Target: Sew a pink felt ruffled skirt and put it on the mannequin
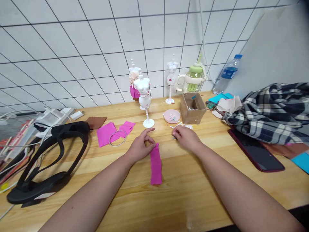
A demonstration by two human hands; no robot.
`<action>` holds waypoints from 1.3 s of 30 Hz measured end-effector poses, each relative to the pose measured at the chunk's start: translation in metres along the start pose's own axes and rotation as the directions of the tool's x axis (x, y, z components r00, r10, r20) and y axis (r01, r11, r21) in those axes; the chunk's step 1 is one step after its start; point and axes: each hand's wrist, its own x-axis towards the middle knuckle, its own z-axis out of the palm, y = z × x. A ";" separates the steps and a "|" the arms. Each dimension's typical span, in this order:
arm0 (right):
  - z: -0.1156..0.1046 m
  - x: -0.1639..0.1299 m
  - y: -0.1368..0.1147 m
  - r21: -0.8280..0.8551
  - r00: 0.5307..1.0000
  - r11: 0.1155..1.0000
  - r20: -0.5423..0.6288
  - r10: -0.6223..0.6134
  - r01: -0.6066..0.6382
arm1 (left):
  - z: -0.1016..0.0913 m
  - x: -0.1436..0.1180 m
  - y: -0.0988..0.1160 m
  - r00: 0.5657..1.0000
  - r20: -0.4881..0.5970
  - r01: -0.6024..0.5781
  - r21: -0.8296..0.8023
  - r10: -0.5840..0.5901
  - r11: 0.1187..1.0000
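Note:
My left hand (pixel 142 145) pinches the top end of a narrow magenta fabric strip (pixel 156 166) between thumb and finger. The strip's lower part lies flat on the wooden table (pixel 193 193). To the right, my right hand (pixel 185 137) is closed at the tabletop, its fingertips down by a small dark or metallic bit that is too small to name. White scraps lie just beyond those fingers. Behind my hands stand a white mini dress form (pixel 145 93) and a pink dish (pixel 172 116) with small beads or pins in it.
A cardboard box (pixel 193 111), a second dress form (pixel 171 80), a green-lidded cup (pixel 194 77) and a water bottle (pixel 228 74) line the back. Left are magenta fabric pieces (pixel 106 133), a metal hoop (pixel 117 138) and a black headset frame (pixel 60 154). A phone (pixel 256 149) and plaid cloth (pixel 272 112) lie right.

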 end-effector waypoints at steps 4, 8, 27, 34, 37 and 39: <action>-0.001 0.003 0.005 0.069 0.999 0.997 0.027 -0.026 0.024 | -0.001 -0.003 0.002 1.000 -0.023 0.006 0.023 -0.006 1.000; 0.000 0.001 0.005 0.080 0.998 0.995 0.021 -0.059 0.058 | -0.001 -0.004 0.004 0.999 -0.038 0.007 0.021 -0.006 1.000; 0.026 -0.019 -0.040 0.756 0.990 0.655 0.080 -0.114 0.014 | 0.010 -0.004 0.014 0.994 -0.052 0.080 -0.210 -0.093 0.974; 0.027 -0.016 -0.035 0.527 0.968 0.815 -0.062 -0.245 0.240 | 0.003 -0.001 0.015 0.989 0.019 0.143 -0.334 -0.145 0.932; 0.027 -0.016 -0.036 0.468 0.956 0.835 -0.093 -0.278 0.289 | 0.001 -0.001 0.016 0.988 0.059 0.155 -0.360 -0.144 0.920; 0.027 -0.018 -0.036 0.433 0.948 0.844 -0.118 -0.294 0.316 | 0.000 -0.002 0.016 0.988 0.071 0.153 -0.368 -0.136 0.917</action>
